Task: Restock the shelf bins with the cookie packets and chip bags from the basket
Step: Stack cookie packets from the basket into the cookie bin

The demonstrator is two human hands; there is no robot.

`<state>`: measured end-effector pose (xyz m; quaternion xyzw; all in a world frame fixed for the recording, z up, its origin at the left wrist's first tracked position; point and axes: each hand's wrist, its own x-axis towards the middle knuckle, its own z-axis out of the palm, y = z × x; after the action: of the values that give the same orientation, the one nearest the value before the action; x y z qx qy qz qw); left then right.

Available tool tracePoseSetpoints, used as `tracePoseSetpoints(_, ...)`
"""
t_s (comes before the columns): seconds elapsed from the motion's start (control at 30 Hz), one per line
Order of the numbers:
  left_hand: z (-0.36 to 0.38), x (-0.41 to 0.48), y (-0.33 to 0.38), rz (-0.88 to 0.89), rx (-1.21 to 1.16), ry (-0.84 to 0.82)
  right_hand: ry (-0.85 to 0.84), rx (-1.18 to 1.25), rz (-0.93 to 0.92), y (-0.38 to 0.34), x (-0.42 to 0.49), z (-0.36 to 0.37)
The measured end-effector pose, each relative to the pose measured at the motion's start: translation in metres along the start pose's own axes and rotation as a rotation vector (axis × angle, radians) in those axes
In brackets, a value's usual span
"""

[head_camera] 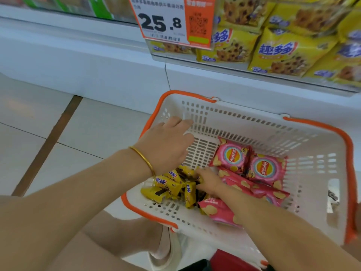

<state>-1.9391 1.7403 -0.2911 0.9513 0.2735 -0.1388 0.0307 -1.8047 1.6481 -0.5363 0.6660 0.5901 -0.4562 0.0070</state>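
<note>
A white perforated plastic basket with an orange rim (316, 123) sits on the tiled floor below the far shelf bin of large yellow cookie bags (289, 53). It holds small yellow cookie packets (170, 182) at its near left and pink chip bags (232, 155) to their right. The left hand (168, 145) hovers flat with its fingers straight over the basket's far left corner. The right hand (209, 180) reaches into the cookie packets, its fingertips buried among them, so whether it grips one cannot be told.

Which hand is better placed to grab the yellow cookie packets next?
Right: the right hand reaches into the cookie packets, while the left hand is open above the basket rim.
</note>
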Motion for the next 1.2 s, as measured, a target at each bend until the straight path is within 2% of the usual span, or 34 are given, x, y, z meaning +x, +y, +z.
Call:
tracePoseSetpoints(0.1,-0.002,0.003,-0.001,-0.003,0.034,-0.04,0.156,0.301,-0.014,0.006,-0.014,-0.021)
tracePoseSetpoints(0.23,-0.009,0.009,-0.001,-0.038,0.047,-0.122,0.157,0.57,-0.024,-0.006,-0.046,-0.062)
tracePoseSetpoints(0.33,-0.016,0.018,0.002,-0.088,-0.094,-0.185,0.09,0.677,-0.038,-0.027,-0.075,-0.106)
tracePoseSetpoints(0.43,-0.03,0.029,0.013,-0.136,-0.316,-0.265,0.115,0.712,-0.151,-0.049,-0.103,-0.15)
tracePoseSetpoints(0.53,-0.048,0.042,0.029,-0.114,-0.455,-0.235,0.156,0.732,-0.268,-0.064,-0.132,-0.177)
tracePoseSetpoints(0.63,-0.071,0.05,0.036,-0.085,-0.493,-0.077,0.314,0.724,-0.321,-0.067,-0.161,-0.196)
tracePoseSetpoints(0.73,-0.101,0.051,0.039,0.018,-0.694,0.129,0.558,0.654,-0.368,-0.069,-0.195,-0.217)
tracePoseSetpoints(0.87,-0.14,0.044,0.053,0.191,-1.048,0.458,0.892,0.519,-0.451,-0.091,-0.247,-0.254)
tracePoseSetpoints(0.93,-0.154,0.044,0.056,0.203,-1.115,0.692,1.074,0.44,-0.491,-0.107,-0.267,-0.278)
tracePoseSetpoints(1.0,-0.163,0.044,0.051,0.146,-0.93,0.925,1.239,0.32,-0.497,-0.121,-0.277,-0.305)
tracePoseSetpoints(1.07,-0.166,0.043,0.042,0.095,-0.649,1.049,1.343,0.175,-0.458,-0.133,-0.276,-0.332)
tracePoseSetpoints(1.2,-0.16,0.05,0.024,0.044,-0.265,1.053,1.316,-0.059,-0.35,-0.144,-0.244,-0.371)
